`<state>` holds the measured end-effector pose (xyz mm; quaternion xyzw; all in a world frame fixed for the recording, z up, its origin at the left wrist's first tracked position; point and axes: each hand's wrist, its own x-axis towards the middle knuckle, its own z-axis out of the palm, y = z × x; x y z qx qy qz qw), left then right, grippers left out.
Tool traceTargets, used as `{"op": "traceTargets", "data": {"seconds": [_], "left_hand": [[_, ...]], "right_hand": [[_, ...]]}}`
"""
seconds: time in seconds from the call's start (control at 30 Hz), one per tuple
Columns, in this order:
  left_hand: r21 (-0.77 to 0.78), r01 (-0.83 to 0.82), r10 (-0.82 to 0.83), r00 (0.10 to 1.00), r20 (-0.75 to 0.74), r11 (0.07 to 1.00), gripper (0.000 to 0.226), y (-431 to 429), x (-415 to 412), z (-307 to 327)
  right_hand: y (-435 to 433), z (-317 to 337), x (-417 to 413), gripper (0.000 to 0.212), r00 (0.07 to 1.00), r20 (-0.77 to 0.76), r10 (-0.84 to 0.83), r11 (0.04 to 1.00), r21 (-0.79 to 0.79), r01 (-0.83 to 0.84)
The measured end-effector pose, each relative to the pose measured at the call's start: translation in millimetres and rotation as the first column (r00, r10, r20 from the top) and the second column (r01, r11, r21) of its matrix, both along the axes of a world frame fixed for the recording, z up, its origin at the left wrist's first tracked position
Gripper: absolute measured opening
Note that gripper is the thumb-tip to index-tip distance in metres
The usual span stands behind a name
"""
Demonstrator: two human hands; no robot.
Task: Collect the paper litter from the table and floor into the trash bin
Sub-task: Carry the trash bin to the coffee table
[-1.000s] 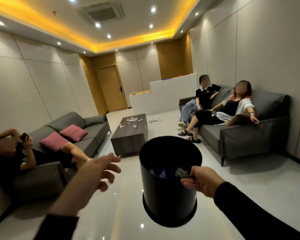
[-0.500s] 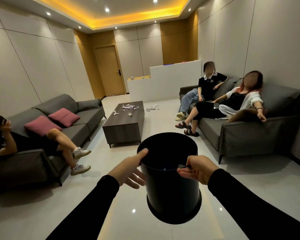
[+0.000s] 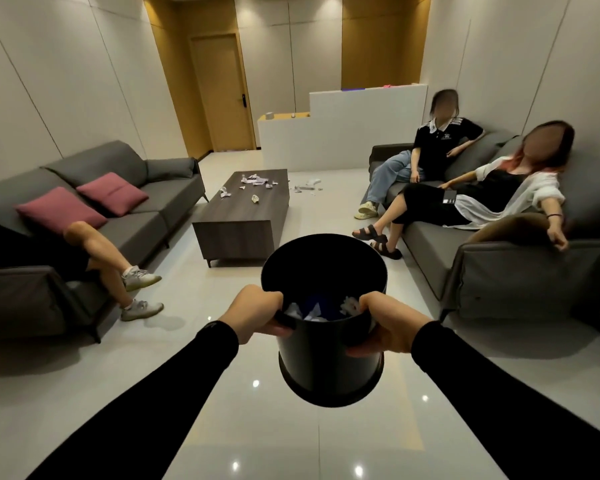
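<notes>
Head view.

Bin (image 3: 329,358): black, round, held up off the floor (image 3: 257,427) at 6 o'clock of the room's middle, mouth tipped toward me. Paper scraps (image 3: 312,311) lie inside.

My left hand (image 3: 257,313): clamped on the bin's rim at 9 o'clock, thumb over the edge.

My right hand (image 3: 388,323): clamped on the rim at 3 o'clock.

Table (image 3: 236,216): dark wood, at 12 o'clock beyond the bin. Litter (image 3: 253,181) is scattered over its far end.

Floor litter (image 3: 307,186): at 1 o'clock, just beside the table's far right corner.

Left sofa (image 3: 146,216): two pink cushions (image 3: 84,202), one person seated.

Right sofa (image 3: 516,268): two people seated.
</notes>
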<state>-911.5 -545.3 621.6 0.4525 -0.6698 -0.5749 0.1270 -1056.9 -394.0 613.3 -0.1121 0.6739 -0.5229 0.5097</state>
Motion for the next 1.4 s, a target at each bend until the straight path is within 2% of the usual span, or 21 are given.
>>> {"op": "traceTargets", "data": {"seconds": [0.2, 0.23, 0.27, 0.33, 0.37, 0.4, 0.53, 0.67, 0.9, 1.0, 1.07, 1.13, 1.3, 1.4], "left_hand": [[0.026, 0.224, -0.225, 0.967, 0.121, 0.974, 0.031, -116.9, -28.4, -10.5], [-0.035, 0.242, -0.231, 0.954, 0.192, 0.97, 0.031, -143.8, -30.3, -15.3], [-0.17, 0.296, -0.229, 0.916, 0.328, 0.94, 0.032, -172.3, -32.3, -20.1], [-0.468, 0.485, -0.121, 0.779, 0.616, 0.739, 0.037, -223.3, -37.4, -26.1], [-0.527, 0.541, -0.07, 0.739, 0.67, 0.655, 0.04, -246.0, -42.0, -26.8], [-0.552, 0.563, -0.048, 0.725, 0.687, 0.615, 0.041, -268.3, -48.0, -26.5], [-0.597, 0.59, -0.019, 0.72, 0.694, 0.544, 0.038, -344.8, -83.2, -23.7], [-0.574, 0.638, -0.014, 0.675, 0.738, 0.512, 0.034, -395.1, -121.8, -33.8], [-0.527, 0.693, -0.04, 0.623, 0.781, 0.492, 0.03, -476.6, -210.8, -61.0], [-0.517, 0.701, -0.036, 0.609, 0.792, 0.491, 0.021, -518.3, -258.7, -62.9], [-0.522, 0.679, -0.024, 0.621, 0.783, 0.517, 0.026, -546.8, -294.4, -62.7], [-0.51, 0.666, -0.015, 0.616, 0.788, 0.545, 0.032, -571.7, -324.9, -57.7], [-0.514, 0.626, 0.011, 0.629, 0.778, 0.587, 0.03, -631.3, -391.4, -47.5], [-0.521, 0.615, 0.017, 0.637, 0.771, 0.591, 0.027, -667.5, -428.9, -44.7]], "right_hand": [[-101.2, -11.5, -56.9, 0.031, 0.998, 0.05, -0.046, 0.999, 0.01, 0.045], [-121.6, -13.1, -66.5, 0.032, 0.996, 0.061, -0.064, 0.998, 0.009, 0.064], [-142.0, -14.5, -75.6, 0.033, 0.995, 0.065, -0.081, 0.997, 0.012, 0.08], [-178.8, -14.2, -91.6, 0.036, 0.993, 0.053, -0.104, 0.994, 0.035, 0.103], [-198.6, -13.9, -100.3, 0.038, 0.992, 0.046, -0.116, 0.993, 0.044, 0.114], [-218.0, -13.7, -110.0, 0.039, 0.991, 0.038, -0.127, 0.991, 0.051, 0.125], [-283.7, -16.8, -152.2, 0.035, 0.981, 0.027, -0.193, 0.98, 0.061, 0.192], [-338.6, -21.0, -190.5, 0.017, 0.966, 0.042, -0.255, 0.967, 0.036, 0.254], [-425.9, -46.8, -279.5, 0.005, 0.951, 0.079, -0.298, 0.954, 0.009, 0.298], [-464.1, -57.8, -333.2, 0.015, 0.952, 0.104, -0.287, 0.957, -0.004, 0.289], [-493.2, -62.5, -374.3, 0.028, 0.959, 0.097, -0.267, 0.963, 0.0, 0.269], [-522.7, -61.5, -412.2, 0.031, 0.966, 0.066, -0.25, 0.968, 0.017, 0.249], [-598.1, -47.0, -491.6, 0.006, 0.976, -0.005, -0.216, 0.976, 0.035, 0.216], [-639.4, -42.4, -529.0, 0.002, 0.979, -0.008, -0.202, 0.979, 0.03, 0.202]]}}
